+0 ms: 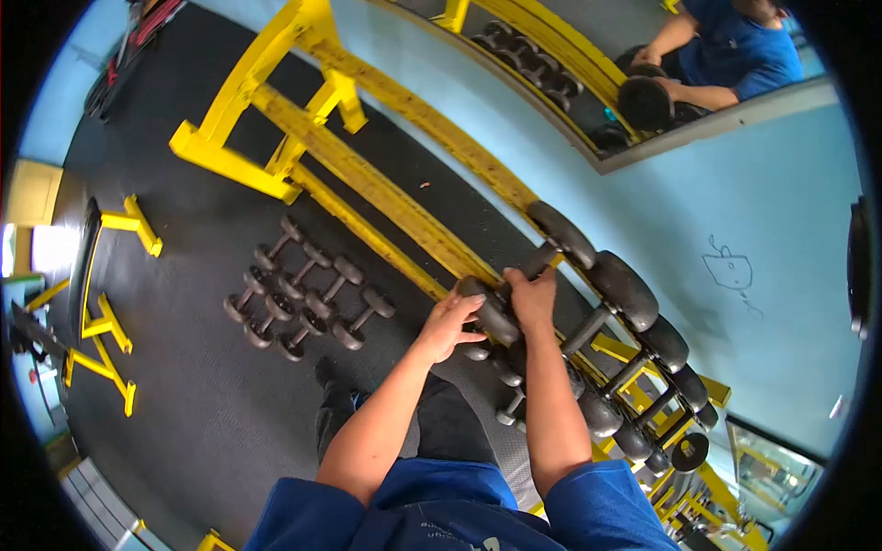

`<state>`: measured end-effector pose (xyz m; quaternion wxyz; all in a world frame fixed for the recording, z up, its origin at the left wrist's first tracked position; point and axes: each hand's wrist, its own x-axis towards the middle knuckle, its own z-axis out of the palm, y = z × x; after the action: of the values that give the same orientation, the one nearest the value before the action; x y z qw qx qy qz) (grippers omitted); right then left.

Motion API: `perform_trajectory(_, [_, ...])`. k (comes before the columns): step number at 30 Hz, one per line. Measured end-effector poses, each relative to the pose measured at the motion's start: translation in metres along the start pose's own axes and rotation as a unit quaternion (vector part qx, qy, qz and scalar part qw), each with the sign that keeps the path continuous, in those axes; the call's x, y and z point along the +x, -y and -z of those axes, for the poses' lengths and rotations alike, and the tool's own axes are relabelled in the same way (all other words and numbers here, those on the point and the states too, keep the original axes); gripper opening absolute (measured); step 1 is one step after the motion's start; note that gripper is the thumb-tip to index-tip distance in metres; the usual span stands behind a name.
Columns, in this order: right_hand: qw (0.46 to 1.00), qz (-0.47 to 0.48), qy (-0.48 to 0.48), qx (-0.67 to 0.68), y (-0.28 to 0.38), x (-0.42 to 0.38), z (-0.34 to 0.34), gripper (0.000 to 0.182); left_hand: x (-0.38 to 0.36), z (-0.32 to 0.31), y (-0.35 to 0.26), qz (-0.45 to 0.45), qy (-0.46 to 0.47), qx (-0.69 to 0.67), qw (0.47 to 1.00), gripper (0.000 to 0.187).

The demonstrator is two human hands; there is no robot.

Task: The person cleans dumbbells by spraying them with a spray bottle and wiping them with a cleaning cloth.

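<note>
A large black dumbbell (491, 317) lies across the upper yellow rails of the rack, its far round head against the back rail. My left hand (446, 327) cups the outer side of its near head, thumb and fingers spread over the edge. Between the two heads, my right hand (533, 298) is closed around the handle, its fingers partly hidden. Just to the right, another big dumbbell (588, 331) rests on the same rails. In the mirror (643, 101), a reflected person in a blue shirt has both hands at a dumbbell.
The yellow rack (367, 179) runs diagonally, with more dumbbells along its right part. Several small dumbbells (308, 294) stand grouped on the black floor (211, 404). At left is a bench (87, 266) with yellow legs. A blue wall (772, 193) rises behind the rack.
</note>
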<state>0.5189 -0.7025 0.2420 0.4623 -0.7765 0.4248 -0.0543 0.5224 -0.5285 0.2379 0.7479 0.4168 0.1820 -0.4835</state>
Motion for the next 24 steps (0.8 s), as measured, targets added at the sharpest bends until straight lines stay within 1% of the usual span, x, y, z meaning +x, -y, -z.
perform_trajectory(1, [1.0,0.02,-0.005,-0.011,-0.001,0.0,0.0,0.046,-0.001,0.0,-0.002,0.009,-0.008,0.017,1.0,0.072])
perform_trajectory(2, [1.0,0.012,0.011,-0.001,-0.002,0.001,0.002,0.048,-0.002,0.002,-0.005,0.012,0.003,0.034,0.999,0.079])
perform_trajectory(3, [1.0,0.004,0.025,0.01,-0.001,0.002,0.002,0.05,-0.004,0.001,-0.007,0.003,0.005,0.043,0.999,0.078])
perform_trajectory(5, [0.999,-0.023,0.008,0.044,0.018,-0.008,0.008,0.058,-0.007,0.0,-0.011,-0.005,-0.016,0.06,0.998,0.079])
perform_trajectory(6, [0.998,-0.051,0.006,0.027,0.016,-0.007,0.011,0.063,-0.007,0.002,-0.013,-0.007,-0.022,0.058,0.998,0.079])
perform_trajectory(7, [1.0,-0.014,-0.01,0.009,0.013,-0.007,0.012,0.064,-0.008,0.003,-0.014,-0.017,-0.029,0.076,0.997,0.08])
perform_trajectory(8, [1.0,-0.027,-0.01,0.004,0.01,-0.009,0.014,0.065,-0.009,0.004,-0.014,-0.025,-0.033,0.094,0.995,0.081])
perform_trajectory(10, [0.999,-0.039,-0.012,-0.004,0.029,-0.025,0.018,0.065,-0.013,0.006,-0.014,-0.027,-0.047,0.093,0.994,0.082])
perform_trajectory(12, [0.994,-0.014,-0.037,-0.099,0.038,-0.042,0.02,0.066,-0.024,0.004,-0.019,-0.033,-0.076,0.1,0.992,0.085])
perform_trajectory(13, [0.994,-0.016,-0.042,-0.101,0.04,-0.052,0.019,0.066,-0.026,0.008,-0.016,-0.031,-0.071,0.101,0.992,0.085])
perform_trajectory(14, [0.979,0.073,-0.087,-0.167,0.043,-0.062,0.018,0.065,-0.026,0.012,-0.014,-0.048,-0.077,0.122,0.988,0.086])
perform_trajectory(15, [0.95,0.159,-0.134,-0.232,0.047,-0.072,0.017,0.065,-0.027,0.015,-0.013,-0.064,-0.081,0.144,0.984,0.088])
perform_trajectory(16, [0.945,0.197,-0.135,-0.223,0.053,-0.082,0.015,0.063,-0.034,0.014,-0.018,-0.075,-0.077,0.155,0.982,0.09])
perform_trajectory(17, [0.924,0.265,-0.151,-0.229,0.058,-0.091,0.011,0.055,-0.034,0.016,-0.015,-0.073,-0.066,0.157,0.983,0.09])
perform_trajectory(19, [0.912,0.301,-0.123,-0.252,0.066,-0.104,0.003,0.048,-0.027,0.03,-0.003,-0.119,-0.078,0.221,0.965,0.091])
perform_trajectory(20, [0.916,0.286,-0.119,-0.255,0.066,-0.109,-0.004,0.043,-0.021,0.04,0.005,-0.17,-0.063,0.253,0.95,0.092])
perform_trajectory(24, [0.907,0.284,-0.147,-0.273,0.069,-0.136,-0.028,0.039,-0.044,0.064,-0.003,-0.198,-0.037,0.294,0.934,0.092])
